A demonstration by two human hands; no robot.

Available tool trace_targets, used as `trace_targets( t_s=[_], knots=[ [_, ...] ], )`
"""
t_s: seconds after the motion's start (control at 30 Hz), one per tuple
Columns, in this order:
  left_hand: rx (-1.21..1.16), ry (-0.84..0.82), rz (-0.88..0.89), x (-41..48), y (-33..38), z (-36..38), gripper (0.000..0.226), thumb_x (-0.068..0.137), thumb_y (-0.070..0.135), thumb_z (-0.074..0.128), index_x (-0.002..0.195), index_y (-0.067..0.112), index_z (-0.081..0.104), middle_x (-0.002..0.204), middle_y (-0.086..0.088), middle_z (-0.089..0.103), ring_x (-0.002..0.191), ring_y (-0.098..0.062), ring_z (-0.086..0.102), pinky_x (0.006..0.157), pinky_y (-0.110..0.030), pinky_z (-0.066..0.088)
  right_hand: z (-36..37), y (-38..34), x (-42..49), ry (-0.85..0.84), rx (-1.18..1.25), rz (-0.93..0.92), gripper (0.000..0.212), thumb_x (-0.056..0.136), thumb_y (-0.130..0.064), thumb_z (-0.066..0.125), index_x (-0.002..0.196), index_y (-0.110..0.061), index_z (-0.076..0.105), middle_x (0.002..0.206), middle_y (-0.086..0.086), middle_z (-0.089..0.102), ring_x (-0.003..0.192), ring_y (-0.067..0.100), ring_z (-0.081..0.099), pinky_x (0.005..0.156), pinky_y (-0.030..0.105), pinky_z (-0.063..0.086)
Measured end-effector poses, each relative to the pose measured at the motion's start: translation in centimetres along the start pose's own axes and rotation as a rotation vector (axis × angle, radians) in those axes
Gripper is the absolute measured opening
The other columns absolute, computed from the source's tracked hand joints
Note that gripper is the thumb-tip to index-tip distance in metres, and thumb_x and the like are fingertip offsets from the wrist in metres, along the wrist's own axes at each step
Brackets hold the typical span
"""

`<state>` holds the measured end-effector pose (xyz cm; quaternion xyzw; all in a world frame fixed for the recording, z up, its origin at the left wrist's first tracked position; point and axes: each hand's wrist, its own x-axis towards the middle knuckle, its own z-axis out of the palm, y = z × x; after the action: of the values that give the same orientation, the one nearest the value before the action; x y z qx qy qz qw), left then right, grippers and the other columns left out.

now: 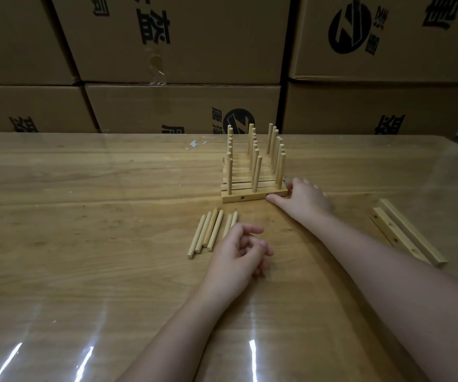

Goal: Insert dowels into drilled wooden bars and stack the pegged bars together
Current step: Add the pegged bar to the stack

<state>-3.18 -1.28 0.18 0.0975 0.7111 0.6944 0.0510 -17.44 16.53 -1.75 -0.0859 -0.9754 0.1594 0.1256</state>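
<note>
dowels (212, 232) lie just left of the loosely curled, empty left hand (238, 250), long axes pointing away. right hand (303, 198), holding nothing, fingertips touch the front pegged bar (252, 196).

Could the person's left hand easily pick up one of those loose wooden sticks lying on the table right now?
Probably yes. The left hand lies right beside the loose dowels, its fingers curled and seemingly holding nothing, with nothing between them. The right hand is off at the pegged bars, out of the way.
</note>
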Motion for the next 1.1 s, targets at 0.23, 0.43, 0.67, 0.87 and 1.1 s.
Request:
trace_targets(
  t_s=[0.23, 0.43, 0.67, 0.87, 1.1],
  knots=[
    [0.014, 0.017, 0.004, -0.1, 0.0, 0.0, 0.015, 0.094, 0.004, 0.052, 0.107, 0.011, 0.053, 0.081, -0.004, 0.065, 0.054, -0.007, 0.056, 0.046, -0.016, 0.042, 0.3, -1.5, -0.1, 0.048, -0.128, 0.043, 0.078, 0.074, -0.077, 0.044, 0.124, -0.017, 0.052, 0.124, 0.007, 0.056, 0.115, 0.027, 0.051, 0.091, 0.042, 0.039],
    [-0.005, 0.026, -0.005, 0.0, -0.2, -0.1, 0.014, 0.094, 0.003, 0.052, 0.103, 0.014, 0.054, 0.08, -0.005, 0.065, 0.053, -0.006, 0.056, 0.045, -0.016, 0.041, 0.0, -1.3, -1.1, 0.019, -0.038, 0.076, 0.066, 0.082, -0.066, 0.047, 0.128, -0.019, 0.049, 0.129, 0.007, 0.051, 0.12, 0.027, 0.046, 0.095, 0.042, 0.036],
    [0.013, 0.034, 0.006, 0.1, -0.3, -0.2, 0.017, 0.094, 0.002, 0.051, 0.109, 0.011, 0.052, 0.082, -0.007, 0.065, 0.055, -0.008, 0.058, 0.052, -0.019, 0.047, -2.3, 1.8, -6.0, -0.179, 0.305, -0.131, 0.025, 0.095, -0.025, 0.048, 0.115, -0.016, 0.06, 0.133, 0.001, 0.042, 0.121, 0.019, 0.043, 0.095, 0.024, 0.03],
    [0.028, 0.066, 0.0, -0.1, 0.0, 0.0, 0.018, 0.095, 0.004, 0.05, 0.111, 0.012, 0.049, 0.083, -0.008, 0.065, 0.055, -0.009, 0.058, 0.051, -0.02, 0.046, -6.2, 4.2, -10.7, -0.293, 0.41, -0.116, 0.018, 0.093, -0.027, 0.053, 0.108, -0.025, 0.063, 0.127, -0.009, 0.047, 0.115, 0.007, 0.046, 0.092, 0.022, 0.032],
    [0.055, 0.06, -0.002, -0.3, 0.1, 0.1, 0.019, 0.095, 0.002, 0.048, 0.113, 0.009, 0.048, 0.085, -0.01, 0.064, 0.053, -0.008, 0.059, 0.052, -0.021, 0.046, -8.1, 8.2, -13.3, 0.188, -0.029, 0.265, 0.028, 0.089, -0.025, 0.052, 0.114, -0.016, 0.061, 0.125, 0.011, 0.049, 0.114, 0.033, 0.041, 0.095, 0.04, 0.034]
  ],
)
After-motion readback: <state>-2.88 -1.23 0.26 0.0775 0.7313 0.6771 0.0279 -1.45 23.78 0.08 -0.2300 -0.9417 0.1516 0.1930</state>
